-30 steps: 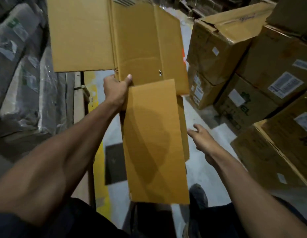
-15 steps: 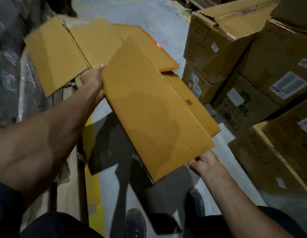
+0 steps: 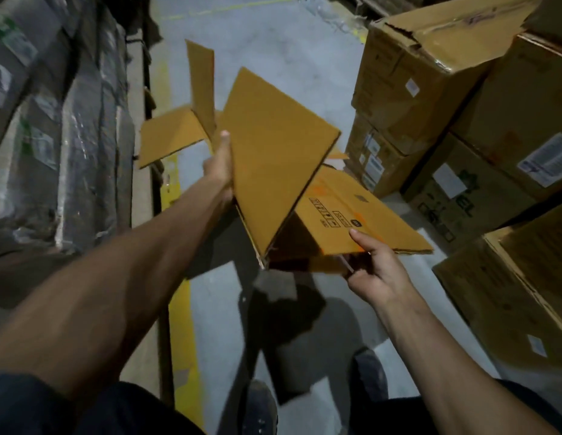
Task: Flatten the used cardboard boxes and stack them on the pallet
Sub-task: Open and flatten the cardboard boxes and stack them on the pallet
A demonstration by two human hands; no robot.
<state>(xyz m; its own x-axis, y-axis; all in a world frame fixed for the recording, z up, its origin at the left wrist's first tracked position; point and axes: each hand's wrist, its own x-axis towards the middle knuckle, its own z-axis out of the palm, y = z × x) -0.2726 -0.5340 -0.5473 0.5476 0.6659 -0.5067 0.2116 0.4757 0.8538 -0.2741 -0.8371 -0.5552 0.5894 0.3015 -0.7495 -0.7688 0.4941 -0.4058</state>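
The cardboard box [image 3: 279,158] is up in the air, half open, between both hands. The left hand [image 3: 219,171] grips its far left edge. The right hand [image 3: 375,265] pinches its near right panel.

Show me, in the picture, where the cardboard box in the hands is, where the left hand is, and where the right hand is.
cardboard box [image 3: 273,152], head view, on its large plain panel.
left hand [image 3: 220,174], head view, on the back of the hand at the box's left edge.
right hand [image 3: 380,271], head view, on the back of the hand at the printed panel's near edge.
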